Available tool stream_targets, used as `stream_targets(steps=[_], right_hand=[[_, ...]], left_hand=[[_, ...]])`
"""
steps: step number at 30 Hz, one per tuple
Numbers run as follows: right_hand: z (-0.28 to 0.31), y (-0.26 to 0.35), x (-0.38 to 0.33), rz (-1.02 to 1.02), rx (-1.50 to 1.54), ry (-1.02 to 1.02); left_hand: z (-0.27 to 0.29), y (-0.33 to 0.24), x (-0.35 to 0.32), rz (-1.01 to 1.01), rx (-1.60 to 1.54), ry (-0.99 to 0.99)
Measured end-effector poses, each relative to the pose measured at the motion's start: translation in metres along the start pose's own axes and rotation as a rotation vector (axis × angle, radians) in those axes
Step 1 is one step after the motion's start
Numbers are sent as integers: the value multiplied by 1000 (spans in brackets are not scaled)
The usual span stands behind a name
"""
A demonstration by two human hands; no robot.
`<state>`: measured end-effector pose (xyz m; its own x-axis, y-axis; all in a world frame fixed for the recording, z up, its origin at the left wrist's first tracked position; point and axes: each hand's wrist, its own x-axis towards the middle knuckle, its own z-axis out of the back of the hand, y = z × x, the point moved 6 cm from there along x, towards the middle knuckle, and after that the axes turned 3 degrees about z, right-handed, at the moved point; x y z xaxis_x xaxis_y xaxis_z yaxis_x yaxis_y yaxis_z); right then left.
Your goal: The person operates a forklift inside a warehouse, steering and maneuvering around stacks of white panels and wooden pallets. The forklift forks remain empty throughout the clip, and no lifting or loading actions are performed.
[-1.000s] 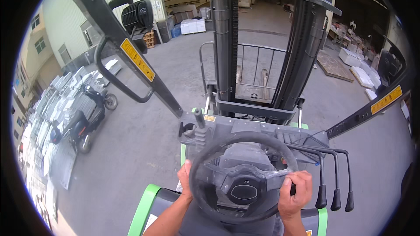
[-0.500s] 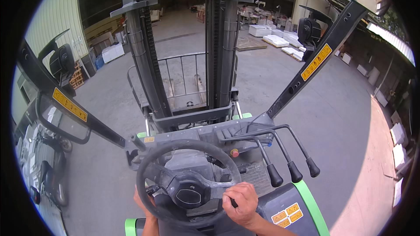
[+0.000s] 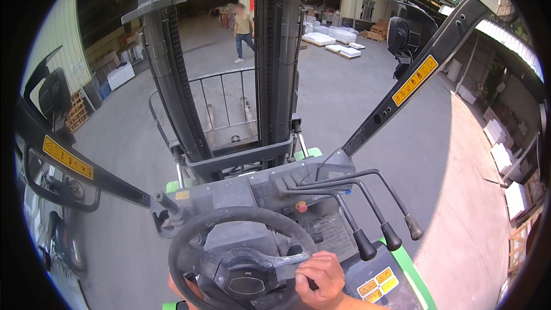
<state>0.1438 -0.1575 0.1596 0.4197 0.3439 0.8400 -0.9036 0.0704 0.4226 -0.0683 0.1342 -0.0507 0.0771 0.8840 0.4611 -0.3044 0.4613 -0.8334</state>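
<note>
My right hand is closed around a dark knob at the right side of the steering wheel. At the wheel's lower left, my left hand is behind the rim, and its fingers are mostly hidden; I cannot tell what it touches. The wheel belongs to a forklift, with a dark hub in its middle. To the right of the wheel, three black-knobbed levers stand apart from my right hand. A red button sits on the dashboard beyond the wheel.
Ahead rises the forklift mast, with a load guard and forks below. Someone in a light top walks near the building opening. White stacks on pallets lie beyond. Motorbikes stand at left; more stacks line the right.
The view has shifted, and the white stacks ahead look smaller and farther off. A walking person now shows beside the mast. My right hand and the wheel sit slightly lower in the picture.
</note>
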Motion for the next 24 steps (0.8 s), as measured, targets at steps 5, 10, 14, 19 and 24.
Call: stream_targets(steps=[5,10,14,19,24], right_hand=[[-1,-5,10,4,-47,-7],[-2,-5,2,-25,-10,15],[6,10,3,-54,7,43],[9,18,0,-50,51,104],[8,22,-33,-95,96,241]], left_hand=[[6,0,-5,9,10,0],[12,-4,-4,16,11,7],[6,-6,-2,20,-6,44],[8,-7,13,4,-41,166],[-18,-48,67,149,-212,394]])
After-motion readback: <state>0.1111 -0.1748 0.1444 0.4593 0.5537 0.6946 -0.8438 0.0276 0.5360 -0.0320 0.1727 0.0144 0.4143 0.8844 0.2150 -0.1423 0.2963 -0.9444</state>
